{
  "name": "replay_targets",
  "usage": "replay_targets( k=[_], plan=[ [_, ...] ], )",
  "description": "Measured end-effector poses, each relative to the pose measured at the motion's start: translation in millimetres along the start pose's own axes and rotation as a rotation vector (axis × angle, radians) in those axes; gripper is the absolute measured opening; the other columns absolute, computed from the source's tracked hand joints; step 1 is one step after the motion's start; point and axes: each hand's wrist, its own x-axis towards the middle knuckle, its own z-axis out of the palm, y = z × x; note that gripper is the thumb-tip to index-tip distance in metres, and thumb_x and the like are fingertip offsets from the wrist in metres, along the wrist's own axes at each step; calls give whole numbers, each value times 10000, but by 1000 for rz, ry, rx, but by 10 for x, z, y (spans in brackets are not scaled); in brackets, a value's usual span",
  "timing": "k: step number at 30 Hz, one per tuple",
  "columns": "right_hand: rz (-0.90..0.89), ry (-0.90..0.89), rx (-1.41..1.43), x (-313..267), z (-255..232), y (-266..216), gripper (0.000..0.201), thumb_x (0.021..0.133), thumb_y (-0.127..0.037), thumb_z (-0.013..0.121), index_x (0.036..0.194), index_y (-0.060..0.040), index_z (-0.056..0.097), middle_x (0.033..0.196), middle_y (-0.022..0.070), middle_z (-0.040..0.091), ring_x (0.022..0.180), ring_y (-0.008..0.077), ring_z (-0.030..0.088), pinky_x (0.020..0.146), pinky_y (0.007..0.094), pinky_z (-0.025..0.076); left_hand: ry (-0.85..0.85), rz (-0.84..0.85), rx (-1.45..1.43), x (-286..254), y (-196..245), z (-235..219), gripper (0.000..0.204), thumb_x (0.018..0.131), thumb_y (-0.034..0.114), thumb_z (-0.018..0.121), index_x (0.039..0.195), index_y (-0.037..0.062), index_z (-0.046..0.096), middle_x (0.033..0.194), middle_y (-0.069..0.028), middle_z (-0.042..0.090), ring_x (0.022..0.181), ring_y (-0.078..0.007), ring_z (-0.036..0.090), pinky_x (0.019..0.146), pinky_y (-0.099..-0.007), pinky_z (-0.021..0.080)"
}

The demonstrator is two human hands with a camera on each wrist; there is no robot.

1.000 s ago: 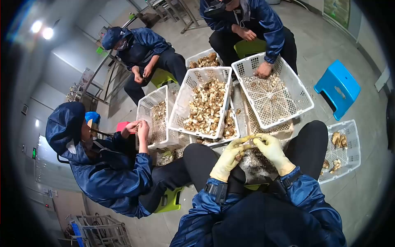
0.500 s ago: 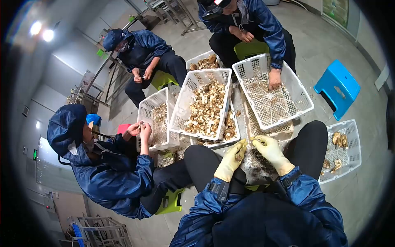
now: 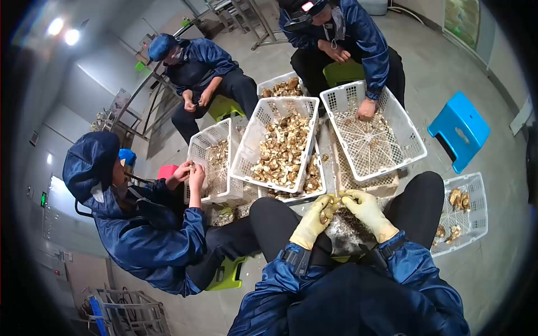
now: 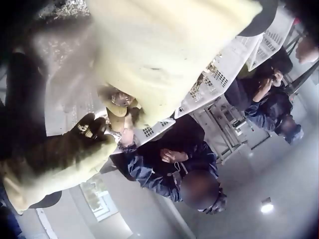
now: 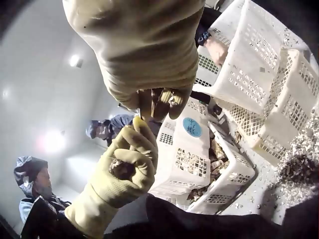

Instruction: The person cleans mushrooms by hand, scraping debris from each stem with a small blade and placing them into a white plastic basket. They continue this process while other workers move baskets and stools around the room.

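Observation:
My left hand (image 3: 312, 224), in a pale yellow glove, is in front of me above my lap. Its curled fingers hold a brown mushroom (image 5: 121, 169) against the palm. The left thumb and forefinger reach up to the right hand's fingertips. My right hand (image 3: 370, 214), gloved alike, has bent fingers with dark-stained tips and pinches a thin, pale, blade-like thing (image 5: 122, 106), mostly hidden by the glove. In the left wrist view, the mushroom (image 4: 119, 96) shows under the large blurred glove, with the right hand (image 4: 60, 159) close against it.
Ahead stands a white crate (image 3: 241, 168) heaped with cut mushrooms (image 3: 283, 148). Right of it, a crate (image 3: 412, 159) holds scraps; another person's hand (image 3: 366, 109) reaches in. A low crate (image 3: 476, 224) and blue stool (image 3: 459, 131) stand right. A person (image 3: 134, 224) sits close left.
My fingertips parted slightly half a second ago and are together again now. The mushroom stays in my left palm. The head view has tilted a little.

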Motion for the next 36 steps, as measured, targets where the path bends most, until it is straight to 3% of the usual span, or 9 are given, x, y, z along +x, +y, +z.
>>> replay_targets(
  k=[3,7,8,15,16,19,25,31,36],
  plan=[
    [-15,-28,45,21,22,110,265,887,-182,686,1083,-7,719,912,32,717,704,61,570,664,223,482,36,22,13,-4,-29,16,340,984,184,566,1280,20,536,1006,-100,624,587,-38,481,507,-135,380],
    [-40,-40,104,-20,14,33,256,887,-158,691,1085,3,714,963,34,719,768,62,594,712,222,491,-49,36,-8,-14,0,16,373,984,101,530,1349,26,499,1144,-125,606,747,-74,544,512,-136,403],
    [-9,-55,82,-35,1,2,258,886,-160,692,1080,9,713,1048,58,712,860,82,621,769,233,499,-90,24,-7,18,-2,-78,395,986,74,514,1377,25,479,1170,-114,594,800,-93,541,507,-134,401],
    [-82,-101,90,-43,15,84,241,887,-162,688,1025,33,716,1228,108,658,1016,132,624,853,259,496,-138,80,143,-97,-3,34,391,1003,100,507,1385,16,497,1229,-77,637,750,-25,546,495,-109,368],
    [11,-136,138,-64,-4,33,236,889,-159,684,1014,40,713,1248,121,646,1051,142,613,891,264,484,-141,58,133,-73,-15,-2,384,1006,115,511,1381,31,512,1180,-51,645,710,-7,526,473,-106,349],
    [-5,-143,129,-81,-27,-14,247,901,-159,676,1039,44,706,1255,130,640,1071,152,605,918,268,476,-286,-21,16,-130,14,-20,445,994,110,538,1423,22,457,1086,-60,609,704,-36,465,527,-122,360],
    [-24,-184,240,-56,1,84,278,954,-158,627,1130,54,667,1213,111,651,1059,147,605,931,270,471,-144,88,162,-224,-33,207,445,983,106,571,1412,33,481,954,-25,589,628,-5,425,522,-102,342],
    [14,-260,271,-81,-55,-11,289,963,-164,627,1163,43,655,1069,38,683,956,100,611,864,250,488,-157,88,339,-314,52,265,422,971,132,611,1382,77,533,933,17,633,615,16,463,499,-103,343],
    [28,-318,350,-86,-82,-41,306,957,-162,641,1177,51,645,1041,27,683,935,84,611,849,236,491,-198,123,400,-370,98,356,426,951,112,631,1360,25,547,952,26,658,644,12,487,556,-120,377]
  ],
)
